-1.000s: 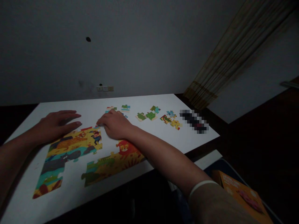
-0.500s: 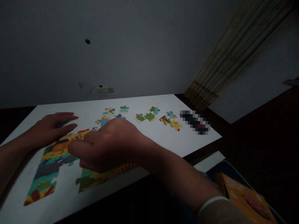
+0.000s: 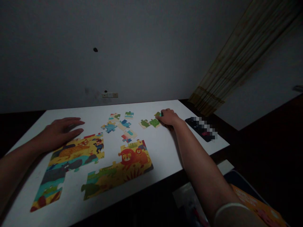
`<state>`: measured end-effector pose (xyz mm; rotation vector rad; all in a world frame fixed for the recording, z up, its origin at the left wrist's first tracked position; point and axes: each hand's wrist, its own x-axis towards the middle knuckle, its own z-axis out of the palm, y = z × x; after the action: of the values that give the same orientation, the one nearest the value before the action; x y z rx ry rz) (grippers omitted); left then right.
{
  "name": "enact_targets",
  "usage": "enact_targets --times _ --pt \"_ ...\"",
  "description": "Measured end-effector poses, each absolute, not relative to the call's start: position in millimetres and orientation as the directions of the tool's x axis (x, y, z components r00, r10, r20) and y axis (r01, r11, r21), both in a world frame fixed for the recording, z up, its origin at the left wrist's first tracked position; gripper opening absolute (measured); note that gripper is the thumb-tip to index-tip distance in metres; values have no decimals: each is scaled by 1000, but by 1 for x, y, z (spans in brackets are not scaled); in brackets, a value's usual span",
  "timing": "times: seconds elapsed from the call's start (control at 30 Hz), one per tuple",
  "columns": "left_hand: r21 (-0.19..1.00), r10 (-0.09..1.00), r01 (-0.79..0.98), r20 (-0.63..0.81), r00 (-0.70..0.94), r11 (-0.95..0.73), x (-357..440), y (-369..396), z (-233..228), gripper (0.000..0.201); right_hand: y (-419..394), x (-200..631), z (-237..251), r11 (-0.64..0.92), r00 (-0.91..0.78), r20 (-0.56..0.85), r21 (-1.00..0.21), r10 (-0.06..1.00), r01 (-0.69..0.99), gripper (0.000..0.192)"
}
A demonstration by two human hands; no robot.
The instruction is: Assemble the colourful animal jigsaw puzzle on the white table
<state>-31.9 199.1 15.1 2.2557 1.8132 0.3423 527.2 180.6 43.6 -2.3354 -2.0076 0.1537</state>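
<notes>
Bare table [image 3: 78, 110] between hands, loose pieces [image 3: 118, 124] beyond

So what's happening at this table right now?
A person is working on a jigsaw puzzle on a white table. The left hand lies flat beside the larger assembled section. The right hand reaches out to the loose green pieces at the far side. A second assembled section with lions lies nearer the front edge.
</notes>
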Motion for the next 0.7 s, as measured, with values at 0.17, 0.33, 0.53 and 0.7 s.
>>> enact_targets --times 0.17,0.33,0.53,0.7 --pt "353 978 913 53 199 -205 -32 200 15 94 188 535 25 -181 191 23 -221 981 958 58" --pt "363 975 905 73 209 -221 -38 204 8 89 191 531 22 -196 210 19 -286 978 938 50" --pt "383 957 876 103 273 -291 -42 210 4 103 182 525 28 -214 235 9 -386 972 898 65" --pt "362 947 876 85 310 -319 -55 217 -6 101 185 524 24 -103 174 92 -515 980 851 62"
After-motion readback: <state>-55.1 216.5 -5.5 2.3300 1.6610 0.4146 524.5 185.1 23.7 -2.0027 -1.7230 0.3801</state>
